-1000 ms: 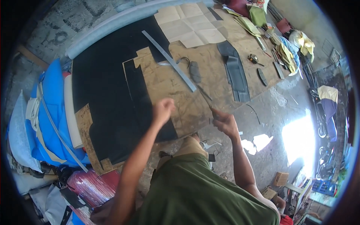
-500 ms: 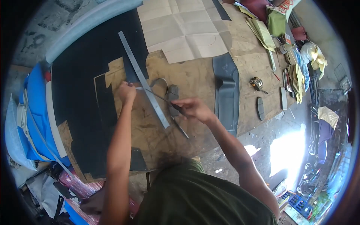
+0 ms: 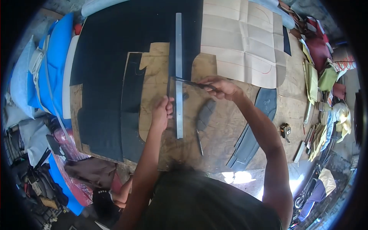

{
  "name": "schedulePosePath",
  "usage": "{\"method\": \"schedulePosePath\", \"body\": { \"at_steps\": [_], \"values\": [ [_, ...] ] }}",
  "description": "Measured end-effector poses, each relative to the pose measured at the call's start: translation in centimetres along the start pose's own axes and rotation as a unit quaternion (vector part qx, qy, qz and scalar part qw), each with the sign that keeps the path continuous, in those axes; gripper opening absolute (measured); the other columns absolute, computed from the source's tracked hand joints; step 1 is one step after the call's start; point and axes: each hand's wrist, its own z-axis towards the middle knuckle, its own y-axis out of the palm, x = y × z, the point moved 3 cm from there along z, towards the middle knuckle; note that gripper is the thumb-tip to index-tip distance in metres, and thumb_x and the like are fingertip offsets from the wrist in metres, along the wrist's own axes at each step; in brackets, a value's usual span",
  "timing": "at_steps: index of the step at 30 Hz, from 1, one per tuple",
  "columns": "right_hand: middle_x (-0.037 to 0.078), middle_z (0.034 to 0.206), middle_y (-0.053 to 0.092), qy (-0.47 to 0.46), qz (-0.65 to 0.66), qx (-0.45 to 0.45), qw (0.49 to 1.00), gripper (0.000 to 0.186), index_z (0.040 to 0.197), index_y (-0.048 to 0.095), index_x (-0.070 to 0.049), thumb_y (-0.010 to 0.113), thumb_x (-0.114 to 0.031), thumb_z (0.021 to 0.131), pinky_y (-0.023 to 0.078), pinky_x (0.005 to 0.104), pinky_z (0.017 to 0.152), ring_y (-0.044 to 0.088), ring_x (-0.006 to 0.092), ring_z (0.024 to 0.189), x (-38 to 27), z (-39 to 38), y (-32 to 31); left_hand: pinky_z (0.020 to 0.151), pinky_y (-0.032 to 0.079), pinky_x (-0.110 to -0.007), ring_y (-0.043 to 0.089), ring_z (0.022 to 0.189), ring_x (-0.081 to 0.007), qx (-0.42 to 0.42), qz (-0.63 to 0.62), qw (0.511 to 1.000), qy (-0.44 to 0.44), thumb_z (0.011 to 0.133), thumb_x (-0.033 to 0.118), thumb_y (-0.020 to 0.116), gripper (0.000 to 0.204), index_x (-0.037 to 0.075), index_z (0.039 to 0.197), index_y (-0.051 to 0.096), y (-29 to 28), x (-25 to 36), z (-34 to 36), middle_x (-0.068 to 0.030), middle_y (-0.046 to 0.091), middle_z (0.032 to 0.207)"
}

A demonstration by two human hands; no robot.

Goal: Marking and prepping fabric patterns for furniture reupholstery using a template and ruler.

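Note:
My right hand [image 3: 224, 88] grips a pair of dark scissors [image 3: 189, 81], its blades reaching left across a long metal ruler [image 3: 179, 50]. The blade tips are at the edge of a black sheet [image 3: 115, 34], beside a narrow tongue of it that lies under the ruler. Left of the ruler, my left hand [image 3: 163, 111] is closed in a pinch on what looks like a thin dark strip [image 3: 170, 87] running up toward the blade tips. A dark grey rounded block [image 3: 207, 114] and a slim pen-like tool [image 3: 199, 142] lie right of the ruler's near end.
The wooden table [image 3: 291, 99] also bears creased beige paper [image 3: 241, 38], dark cut pieces [image 3: 253, 126] and a tape measure [image 3: 285, 131]. Fabric scraps [image 3: 327, 78] pile up at the right. Blue wrapped bundles [image 3: 55, 65] stand left. Another person's arm [image 3: 123, 191] shows at lower left.
My view has turned, so the ruler now appears upright. The scissors have come up to the black sheet's edge and across the ruler. My left hand is now lower relative to the scissors.

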Motion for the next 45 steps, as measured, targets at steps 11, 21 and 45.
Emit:
{"method": "schedulePosePath", "body": {
  "at_steps": [11, 21, 45],
  "values": [
    [0.007, 0.082, 0.07, -0.145, -0.169, 0.02, 0.975, 0.05, 0.139, 0.064, -0.004, 0.061, 0.002, 0.089, 0.03, 0.0206, 0.046, 0.053, 0.0079, 0.057, 1.0, -2.7, 5.2, 0.045, 0.033, -0.023, 0.044, 0.051, -0.0066, -0.061, 0.215, 0.974, 0.019, 0.112, 0.027, 0.058, 0.03, 0.005, 0.097, 0.069, -8.8, -1.4, -10.7, -0.0002, 0.057, 0.067],
    [0.02, 0.087, 0.076, -0.072, -0.496, 0.551, 0.667, 0.032, 0.119, 0.061, -0.007, 0.065, -0.018, 0.089, 0.055, 0.0505, 0.065, 0.073, 0.0435, 0.076, 19.1, -16.1, 5.9, 0.06, 0.055, -0.039, 0.067, 0.056, -0.0286, 0.062, 0.43, 0.898, 0.068, 0.106, 0.035, 0.059, 0.049, -0.001, 0.076, 0.073, -28.7, -1.4, -19.1, -0.0131, 0.07, 0.065],
    [0.017, 0.106, 0.066, -0.215, -0.521, 0.571, 0.597, 0.019, 0.11, 0.064, -0.006, 0.057, -0.016, 0.095, 0.057, 0.0464, 0.083, 0.066, 0.0377, 0.097, 28.9, -8.2, 15.6, 0.105, 0.049, -0.039, 0.064, 0.118, -0.0286, 0.118, 0.801, 0.429, 0.4, 0.101, 0.027, 0.077, 0.039, 0.004, 0.131, 0.069, -14.3, 32.6, -45.2, -0.0131, 0.066, 0.13]
  ]
}}
